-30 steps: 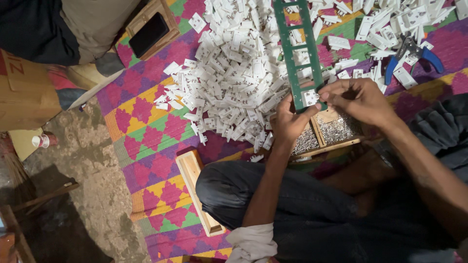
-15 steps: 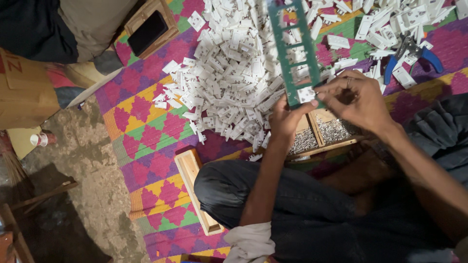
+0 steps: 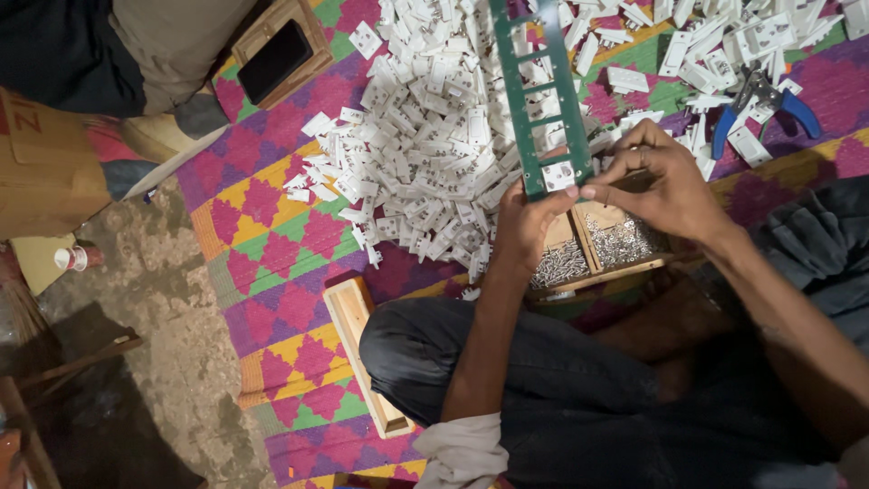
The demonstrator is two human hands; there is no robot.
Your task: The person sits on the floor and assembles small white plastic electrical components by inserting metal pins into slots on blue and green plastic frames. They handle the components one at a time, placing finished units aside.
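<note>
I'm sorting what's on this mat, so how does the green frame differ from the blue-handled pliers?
The green frame is long, flat and ladder-like with open slots; the blue-handled pliers are short and two-armed. The frame is gripped at its near end by the left hand and right hand; the pliers lie untouched. Both sit over the white plastic parts.

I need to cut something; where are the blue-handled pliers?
In the head view, the blue-handled pliers lie at upper right on the patterned mat, among white plastic parts, just beyond the right hand.

Head-worn view, steeply downward, close.
</note>
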